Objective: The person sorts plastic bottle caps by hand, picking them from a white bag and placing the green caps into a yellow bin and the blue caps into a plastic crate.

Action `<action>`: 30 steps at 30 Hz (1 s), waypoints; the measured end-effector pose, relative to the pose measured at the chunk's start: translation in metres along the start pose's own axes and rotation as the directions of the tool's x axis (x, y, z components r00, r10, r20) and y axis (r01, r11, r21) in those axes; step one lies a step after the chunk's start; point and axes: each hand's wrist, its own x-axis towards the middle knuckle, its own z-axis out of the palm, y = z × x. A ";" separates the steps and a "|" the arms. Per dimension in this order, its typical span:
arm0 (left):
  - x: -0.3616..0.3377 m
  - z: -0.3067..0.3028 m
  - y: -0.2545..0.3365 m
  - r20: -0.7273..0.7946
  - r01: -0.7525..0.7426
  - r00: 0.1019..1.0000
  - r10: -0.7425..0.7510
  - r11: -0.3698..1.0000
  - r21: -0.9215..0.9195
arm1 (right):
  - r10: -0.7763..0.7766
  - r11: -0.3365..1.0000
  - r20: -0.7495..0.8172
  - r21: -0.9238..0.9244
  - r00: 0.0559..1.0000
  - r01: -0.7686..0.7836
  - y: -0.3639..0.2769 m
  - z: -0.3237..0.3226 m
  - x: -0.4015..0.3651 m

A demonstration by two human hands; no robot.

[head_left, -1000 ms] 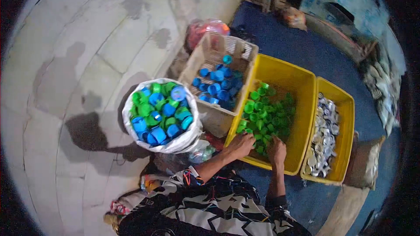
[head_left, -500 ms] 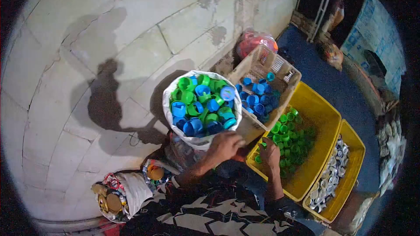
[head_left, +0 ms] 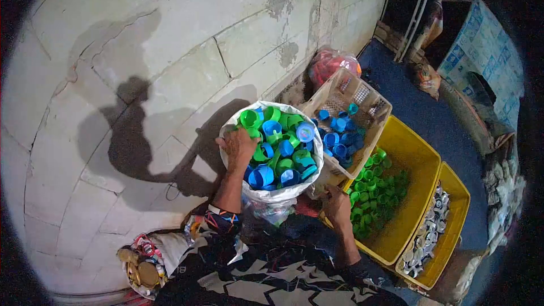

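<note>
A white sack (head_left: pixel 318 161), its rim rolled open, is full of green and blue plastic caps (head_left: pixel 272 127). My left hand (head_left: pixel 238 146) lies over the sack's left rim, at the edge of the caps; what its fingers grip is hard to make out. My right hand (head_left: pixel 337 207) is at the near left corner of the large yellow bin (head_left: pixel 418 141), its fingers bent; anything in them is too small to tell. Green caps (head_left: pixel 377 187) lie in that bin. Blue caps (head_left: pixel 340 136) lie in the beige crate (head_left: pixel 362 88) behind it.
A smaller yellow bin (head_left: pixel 456 198) holds whitish caps (head_left: pixel 422 238) at the right. A sack of mixed lids (head_left: pixel 144 272) stands at the lower left. Behind the crate is a red plastic bag (head_left: pixel 331 65). A block wall (head_left: pixel 187 62) rises on the left.
My left hand has moved left from the sack's near right side to its left rim. My right hand has drawn back slightly from the green caps. The sack sits a little further right in view.
</note>
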 end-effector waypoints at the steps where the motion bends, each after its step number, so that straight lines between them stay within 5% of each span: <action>1: 0.000 0.003 0.000 0.003 0.002 1.000 -0.002 1.000 0.027 | 0.025 1.000 0.021 0.001 0.999 -0.025 -0.001 -0.001 0.000; 7: 0.010 0.010 -0.015 0.065 -0.006 0.998 0.015 0.992 -0.129 | 0.038 0.999 -0.034 0.030 0.999 -0.036 -0.015 -0.014 0.003; 13: -0.010 -0.037 -0.025 -0.138 -0.162 0.986 0.094 0.752 -0.639 | -0.021 0.987 -0.078 0.155 0.997 0.033 -0.027 -0.017 0.037; 17: -0.029 -0.058 -0.043 -0.278 -0.144 0.955 -0.100 0.664 -0.734 | -0.338 0.938 -0.054 -0.097 0.940 0.332 -0.070 -0.013 0.092; 21: -0.058 -0.066 -0.056 -0.197 0.000 0.946 -0.256 0.610 -0.793 | -0.631 0.749 0.075 -0.201 0.772 0.632 -0.098 0.035 0.161; 23: -0.073 -0.064 -0.062 -0.209 -0.012 0.953 -0.218 0.663 -0.749 | -0.726 0.629 0.156 -0.245 0.670 0.738 -0.112 0.063 0.188; 25: -0.087 -0.055 -0.068 -0.273 -0.100 0.946 -0.175 0.644 -0.759 | -0.731 0.574 0.215 -0.319 0.648 0.754 -0.126 0.088 0.205; 28: -0.103 -0.041 -0.083 -0.076 0.086 0.964 -0.254 0.570 -0.817 | -0.665 0.518 0.337 -0.435 0.666 0.737 -0.142 0.108 0.214; 29: -0.107 -0.040 -0.087 -0.211 0.000 0.957 -0.198 0.730 -0.684 | -0.642 0.507 0.352 -0.471 0.681 0.722 -0.138 0.120 0.219; 30: -0.111 -0.045 -0.085 -0.207 0.000 0.959 -0.195 0.729 -0.685 | -0.617 0.497 0.364 -0.508 0.698 0.704 -0.140 0.124 0.220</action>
